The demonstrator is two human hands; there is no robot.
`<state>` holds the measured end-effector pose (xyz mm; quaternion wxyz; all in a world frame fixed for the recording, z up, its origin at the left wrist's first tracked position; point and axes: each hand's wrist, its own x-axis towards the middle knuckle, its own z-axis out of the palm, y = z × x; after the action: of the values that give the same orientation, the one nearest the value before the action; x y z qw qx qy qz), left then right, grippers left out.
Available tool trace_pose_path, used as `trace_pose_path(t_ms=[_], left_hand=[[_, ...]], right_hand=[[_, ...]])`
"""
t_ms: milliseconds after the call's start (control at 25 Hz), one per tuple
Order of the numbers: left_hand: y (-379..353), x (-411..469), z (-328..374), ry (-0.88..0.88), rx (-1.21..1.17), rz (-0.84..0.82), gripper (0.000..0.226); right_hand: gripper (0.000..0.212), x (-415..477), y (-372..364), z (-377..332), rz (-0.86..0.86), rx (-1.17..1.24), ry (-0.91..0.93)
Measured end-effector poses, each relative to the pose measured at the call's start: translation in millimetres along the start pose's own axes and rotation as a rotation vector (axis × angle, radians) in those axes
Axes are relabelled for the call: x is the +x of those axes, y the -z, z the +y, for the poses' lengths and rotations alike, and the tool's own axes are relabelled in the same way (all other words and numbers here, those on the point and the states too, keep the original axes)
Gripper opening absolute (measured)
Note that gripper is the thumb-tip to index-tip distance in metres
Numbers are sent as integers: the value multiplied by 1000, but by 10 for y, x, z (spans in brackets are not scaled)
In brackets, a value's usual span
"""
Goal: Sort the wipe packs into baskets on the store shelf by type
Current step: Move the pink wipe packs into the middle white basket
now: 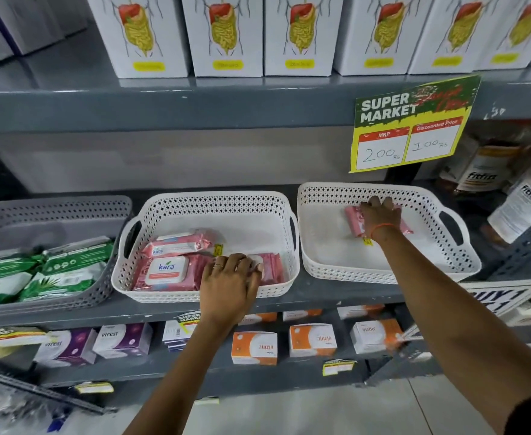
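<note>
Even, bright indoor light; wide-angle bending at edges, slight motion blur.

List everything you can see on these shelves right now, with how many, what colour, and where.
White boxes: six, organ picture, top shelf.
Price sign: one, yellow-green, shelf edge.
Grey basket: one, left, holds green wipe packs.
Middle basket: one, white, holds pink wipe packs.
Right basket: one, white, holds one pink pack.
Orange-white boxes: several, bottom shelf.
Purple-white boxes: several, bottom left.
Left hand: on middle-basket packs.
Right hand: on the lone pack.
</note>
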<state>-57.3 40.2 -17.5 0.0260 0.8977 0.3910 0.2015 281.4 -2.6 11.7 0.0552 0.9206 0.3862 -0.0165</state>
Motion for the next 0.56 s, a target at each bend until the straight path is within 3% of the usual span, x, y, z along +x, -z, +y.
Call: trace_pose_path(t_ms=[80,200,280,360,440,560], left_hand=[[14,0,6,6,9,-13,42],[15,-9,8,10,-33,-21,42],[24,-49,-46,14,-67,-17,41],[40,-144,-187,29,-20,16,48],[78,-249,-387,81,37,51,59],[100,-371,-684,181,63,48,67]], right_hand=[[57,-141,81,-141,105,103,3],[61,-427,294,-518,405,353,30],[68,-645,449,-840,586,460,203],[75,-838,570,-1167,651,481,474],[82,-1005,587,-1445,533,433,692],[83,-1127,409,-1721,194,237,802]])
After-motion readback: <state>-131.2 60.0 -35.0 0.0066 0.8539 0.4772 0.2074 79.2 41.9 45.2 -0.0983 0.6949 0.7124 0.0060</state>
